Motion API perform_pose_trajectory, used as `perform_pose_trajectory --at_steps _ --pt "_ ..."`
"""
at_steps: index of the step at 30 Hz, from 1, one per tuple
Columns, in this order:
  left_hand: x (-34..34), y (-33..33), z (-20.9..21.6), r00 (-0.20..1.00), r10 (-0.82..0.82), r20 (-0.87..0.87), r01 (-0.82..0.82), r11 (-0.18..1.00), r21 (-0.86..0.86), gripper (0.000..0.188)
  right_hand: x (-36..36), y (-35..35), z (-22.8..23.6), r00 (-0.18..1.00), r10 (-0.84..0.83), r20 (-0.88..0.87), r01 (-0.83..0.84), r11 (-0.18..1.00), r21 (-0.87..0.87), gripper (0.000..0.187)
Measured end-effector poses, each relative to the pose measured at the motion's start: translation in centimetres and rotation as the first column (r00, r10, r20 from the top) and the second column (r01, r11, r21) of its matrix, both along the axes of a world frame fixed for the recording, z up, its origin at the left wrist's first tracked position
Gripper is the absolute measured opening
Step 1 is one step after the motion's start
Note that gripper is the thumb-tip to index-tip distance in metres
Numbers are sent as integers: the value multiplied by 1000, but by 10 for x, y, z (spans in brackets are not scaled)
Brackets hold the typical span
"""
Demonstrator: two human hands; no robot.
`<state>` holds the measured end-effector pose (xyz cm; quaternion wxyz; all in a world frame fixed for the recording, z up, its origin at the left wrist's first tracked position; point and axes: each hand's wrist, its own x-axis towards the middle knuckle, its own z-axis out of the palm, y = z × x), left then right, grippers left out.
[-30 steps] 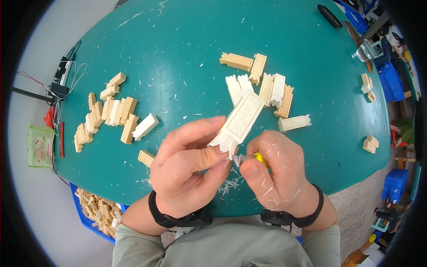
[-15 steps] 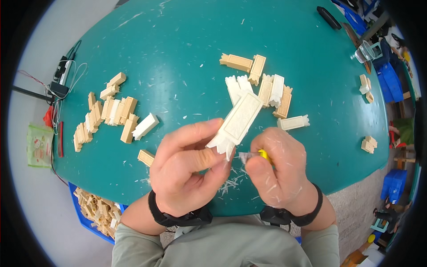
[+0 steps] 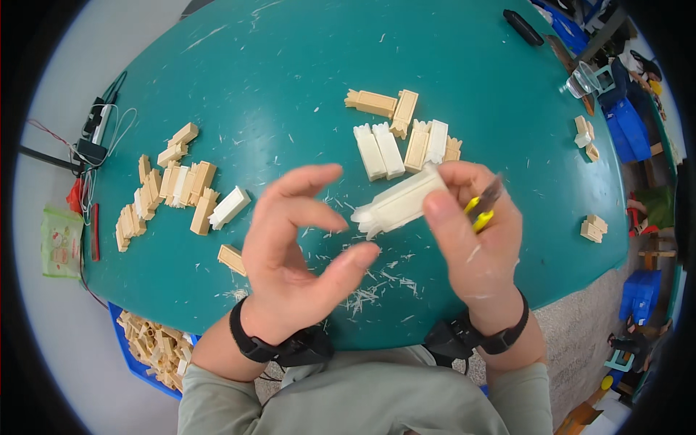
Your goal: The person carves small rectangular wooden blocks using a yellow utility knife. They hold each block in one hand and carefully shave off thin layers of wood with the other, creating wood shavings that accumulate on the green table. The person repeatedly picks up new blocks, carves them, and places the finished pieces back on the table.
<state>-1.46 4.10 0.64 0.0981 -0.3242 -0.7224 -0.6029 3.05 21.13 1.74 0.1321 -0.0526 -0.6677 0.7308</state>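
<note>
One cream block [image 3: 397, 206] is pinched in the right hand [image 3: 478, 250], which also grasps one yellow-handled tool [image 3: 482, 220]. Left of the block, the left hand [image 3: 290, 257] spreads, its grip released. Beyond the block, seven others [image 3: 389, 150] show on the green, shaving-strewn tabletop [image 3: 254, 87]; well left of it stands one pale wall [image 3: 101, 58].
</note>
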Motion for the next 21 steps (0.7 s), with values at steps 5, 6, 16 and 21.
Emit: perform_pose_trajectory --at_steps 5,6,16,21 --pt "6 0 -1 934 -153 322 185 980 -72 37 0 -1 -12 963 233 -132 -176 922 346 31" --pt "9 2 -2 878 -203 434 200 978 55 37 -1 -4 -16 957 250 -147 -203 939 279 34" --pt "4 -7 -4 982 -114 152 99 990 102 41 3 -4 -9 963 253 -98 -176 858 483 26" --pt "7 -4 -7 994 -75 81 61 985 160 42 2 -7 -11 959 244 -148 -130 835 535 26"
